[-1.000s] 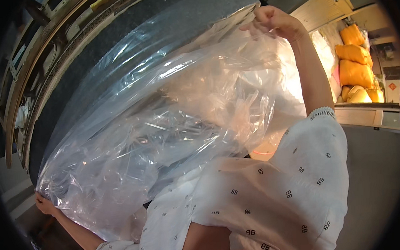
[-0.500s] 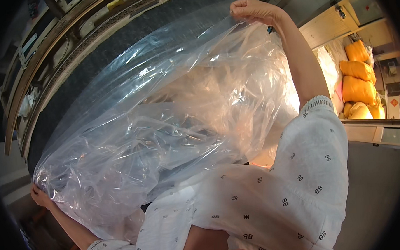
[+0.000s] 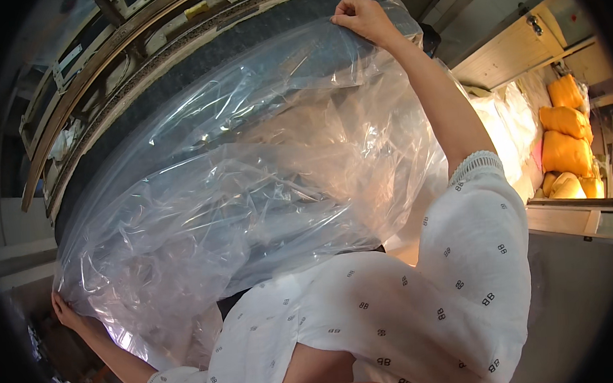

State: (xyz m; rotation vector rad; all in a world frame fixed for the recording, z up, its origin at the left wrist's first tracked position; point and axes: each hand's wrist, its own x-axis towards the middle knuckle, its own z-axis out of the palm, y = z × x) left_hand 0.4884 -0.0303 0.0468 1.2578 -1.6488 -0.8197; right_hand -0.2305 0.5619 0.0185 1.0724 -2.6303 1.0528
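A large sheet of clear, crinkled plastic film [image 3: 251, 187] spreads over a dark work surface [image 3: 90, 168] and hangs down toward my body. At the far right of the surface, my right hand [image 3: 363, 18] is closed in a pinch on the film's far edge. My left hand [image 3: 64, 312] grips a gathered corner of the same film at the lower left, fingers pressed together. Between the two hands the far edge runs fairly taut, while the middle and near part lie in loose folds. Whether the film is one layer or several, I cannot tell.
A wooden rail and metal frame [image 3: 99, 77] run along the far side of the surface. To the right, orange bundles [image 3: 568, 151] are stacked beside brightly lit pale plastic [image 3: 503, 115]. A light-coloured panel [image 3: 510, 49] with a dark fitting stands behind them.
My right hand has moved a little left, with the film edge in it. The far edge now lies lower and flatter along the dark surface. My left hand has shifted slightly nearer.
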